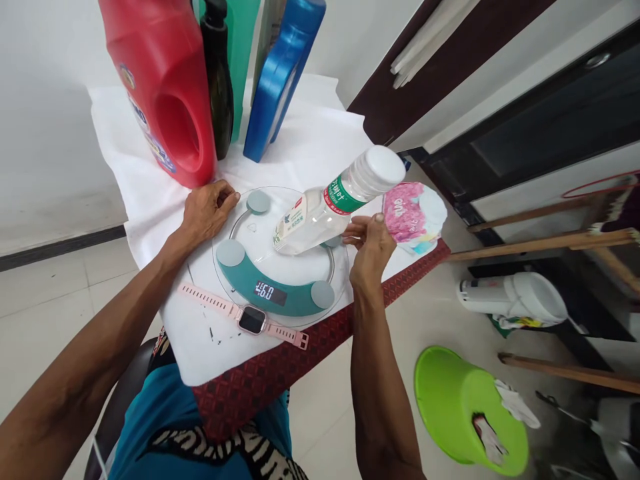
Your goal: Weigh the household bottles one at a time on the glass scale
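Observation:
A round glass scale (260, 293) with a teal curved band and a lit display lies on the white cloth. On it stands a clear plastic bottle (313, 217) with a white cap and a green and red label. My left hand (207, 208) rests at the scale's left edge, its fingers curled in and holding nothing visible. At the opposite edge is my right hand (369, 243), close to the bottle, with its thumb apart from its fingers and nothing in it. A pink-strapped smartwatch (251, 319) lies stretched out in front of the scale.
Behind the scale stand a red jug (165, 87), a dark pump bottle (217, 87), a green container (243, 53) and a blue bottle (285, 73). A pink and white packet (413, 217) lies right of my right hand. On the floor is a green tub (465, 407).

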`<state>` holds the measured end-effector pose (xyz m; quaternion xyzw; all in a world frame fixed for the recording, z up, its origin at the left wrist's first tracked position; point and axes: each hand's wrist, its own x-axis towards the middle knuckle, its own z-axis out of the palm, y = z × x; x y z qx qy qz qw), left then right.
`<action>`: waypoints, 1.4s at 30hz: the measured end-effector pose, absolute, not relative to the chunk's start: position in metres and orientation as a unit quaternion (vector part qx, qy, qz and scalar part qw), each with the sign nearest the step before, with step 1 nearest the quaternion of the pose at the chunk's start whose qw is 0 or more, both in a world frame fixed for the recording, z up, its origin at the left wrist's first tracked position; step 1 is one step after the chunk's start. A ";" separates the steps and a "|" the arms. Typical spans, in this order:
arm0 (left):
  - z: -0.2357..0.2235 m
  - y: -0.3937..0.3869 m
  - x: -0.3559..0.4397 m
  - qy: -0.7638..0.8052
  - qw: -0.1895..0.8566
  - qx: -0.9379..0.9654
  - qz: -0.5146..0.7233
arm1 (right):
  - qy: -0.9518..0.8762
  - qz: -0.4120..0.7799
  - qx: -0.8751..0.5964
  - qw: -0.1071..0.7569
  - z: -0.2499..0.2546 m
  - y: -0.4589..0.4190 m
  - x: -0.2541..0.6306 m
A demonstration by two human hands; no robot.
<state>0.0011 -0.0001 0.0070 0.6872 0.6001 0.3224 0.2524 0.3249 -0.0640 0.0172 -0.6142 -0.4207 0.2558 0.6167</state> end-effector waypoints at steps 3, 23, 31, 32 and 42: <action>0.008 0.000 0.001 0.596 0.256 0.685 0.331 | -0.317 0.276 -0.606 0.675 -0.012 -0.056 0.348; 0.013 -0.001 0.001 0.612 0.265 0.677 0.311 | -0.306 0.262 -0.640 0.654 -0.005 -0.061 0.341; 0.016 -0.001 -0.002 0.625 0.274 0.674 0.282 | -0.619 0.223 -0.571 0.491 0.066 -0.094 0.269; 0.016 -0.001 -0.003 0.625 0.272 0.676 0.280 | -0.625 0.227 -0.579 0.472 0.070 -0.095 0.258; 0.019 -0.002 -0.002 0.630 0.271 0.676 0.269 | -0.562 0.134 -0.632 0.517 0.079 -0.040 0.277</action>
